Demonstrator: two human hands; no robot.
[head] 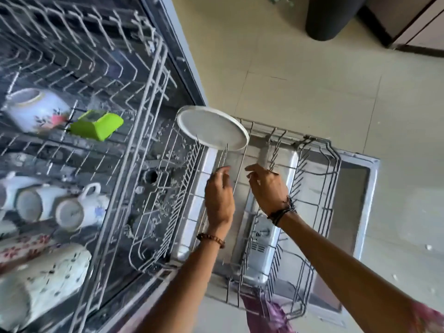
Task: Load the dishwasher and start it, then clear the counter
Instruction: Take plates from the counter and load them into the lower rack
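A white round plate stands tilted among the tines at the far end of the pulled-out lower rack, which lies over the open dishwasher door. My left hand and my right hand hover just below the plate with fingers loosely spread, holding nothing; the right fingertips are near a row of tines. The upper rack on the left carries white floral cups, a floral teapot, a green plastic piece and a floral mug.
Beige tiled floor lies beyond the door. A dark round bin stands at the top right beside a cabinet base. Purple patterned clothing shows under the rack's near edge.
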